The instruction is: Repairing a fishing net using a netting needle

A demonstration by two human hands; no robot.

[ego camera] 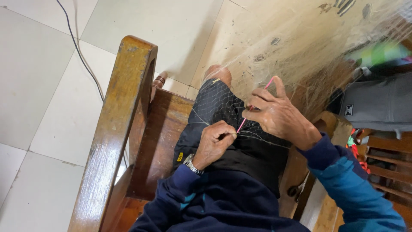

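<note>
head view, left hand (214,144) pinching net (274,47), pink needle (253,107) half hidden by right hand (277,114)

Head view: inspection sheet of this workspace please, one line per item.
Surface: the person's lap in dark shorts, seated on a wooden chair.
Job's things: fine pale fishing net draped over the knee; thin pink netting needle.
Clutter: grey bag and colourful items at the right.
Grippers: left hand pinches net thread; right hand has a grip on the pink needle.
Cables: dark cable across the floor.
Surroundings: pale tiled floor.
</note>
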